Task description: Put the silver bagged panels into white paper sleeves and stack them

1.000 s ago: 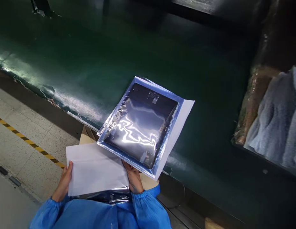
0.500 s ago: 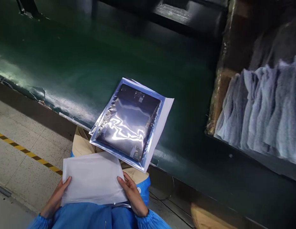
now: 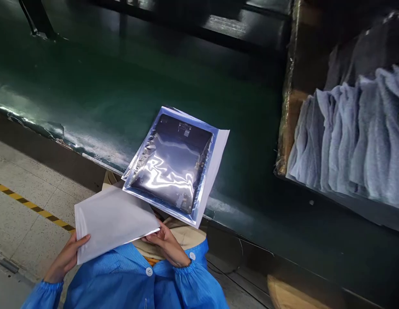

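A flat white pouch (image 3: 116,219) is held over my lap, tilted, between both hands. My left hand (image 3: 69,253) grips its left edge with the thumb on top. At the lower right corner my right hand (image 3: 167,242) pinches it, fingers partly hidden beneath. Just beyond lies a shiny clear-fronted bag (image 3: 194,206) with a dark flat panel (image 3: 173,159) inside, a circuit-board-like part showing near its top. That bag rests on a white sheet or pouch (image 3: 215,171) and juts over the table edge. Neither hand touches it.
The dark green table (image 3: 90,86) has a worn front edge. On the right stands a cardboard box (image 3: 286,120) packed with grey foam-like sleeves (image 3: 344,137). A black stand (image 3: 40,21) is at the far left. Below, striped tape (image 3: 32,206) crosses the floor.
The white pouch has tilted and swung left, its right end dropping toward me. My right hand has moved left with its corner and turned inward. The bagged panel stays put.
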Available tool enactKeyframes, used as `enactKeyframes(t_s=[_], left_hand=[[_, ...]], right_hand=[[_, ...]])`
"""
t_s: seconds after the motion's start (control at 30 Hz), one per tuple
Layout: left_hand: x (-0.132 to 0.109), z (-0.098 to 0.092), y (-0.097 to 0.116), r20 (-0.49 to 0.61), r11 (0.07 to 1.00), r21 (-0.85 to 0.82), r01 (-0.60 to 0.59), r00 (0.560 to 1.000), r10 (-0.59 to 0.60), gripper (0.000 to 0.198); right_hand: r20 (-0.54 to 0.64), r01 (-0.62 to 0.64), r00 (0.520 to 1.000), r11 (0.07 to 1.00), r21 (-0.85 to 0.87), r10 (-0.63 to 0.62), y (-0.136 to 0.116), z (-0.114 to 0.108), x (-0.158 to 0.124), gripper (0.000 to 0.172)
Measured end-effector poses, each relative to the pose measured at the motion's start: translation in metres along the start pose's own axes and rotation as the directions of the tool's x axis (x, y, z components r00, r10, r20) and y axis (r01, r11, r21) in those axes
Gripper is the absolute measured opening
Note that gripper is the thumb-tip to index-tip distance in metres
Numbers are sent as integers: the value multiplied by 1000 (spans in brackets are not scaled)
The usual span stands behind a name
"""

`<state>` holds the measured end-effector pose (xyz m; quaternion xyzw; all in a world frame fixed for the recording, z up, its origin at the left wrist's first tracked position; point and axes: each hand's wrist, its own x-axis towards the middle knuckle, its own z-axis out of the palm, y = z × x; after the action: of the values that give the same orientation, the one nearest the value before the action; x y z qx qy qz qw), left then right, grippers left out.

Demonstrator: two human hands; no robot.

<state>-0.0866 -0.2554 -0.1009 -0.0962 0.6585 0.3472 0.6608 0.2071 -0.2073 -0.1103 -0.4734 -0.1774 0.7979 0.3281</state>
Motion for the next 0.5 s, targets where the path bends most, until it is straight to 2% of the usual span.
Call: enactKeyframes(t_s=[0.1,0.2,0.3,0.4,0.5], left_hand=[[-2,-3,-4,-17,995,95,-23,1000,25,79],[-3,-4,-7,-47,995,101,-13,999,18,75],[-8,-3,-12,-82,996,89,7,997,0,71],[-12,0,-15,-118,998,69,11,993,-3,71],[-14,-4,-13,-105,997,71,11,994,-4,76]], right_hand=[[-22,14,1000,999,-44,-15,0,-11,5,61],[-98,12,995,995,-103,-22,2,-18,12,48],[-210,43,975,988,-150,-74,11,-14,19,37],[-302,92,942,979,-181,-144,20,-4,24,35],[-292,118,941,975,-186,-170,18,1,23,34]])
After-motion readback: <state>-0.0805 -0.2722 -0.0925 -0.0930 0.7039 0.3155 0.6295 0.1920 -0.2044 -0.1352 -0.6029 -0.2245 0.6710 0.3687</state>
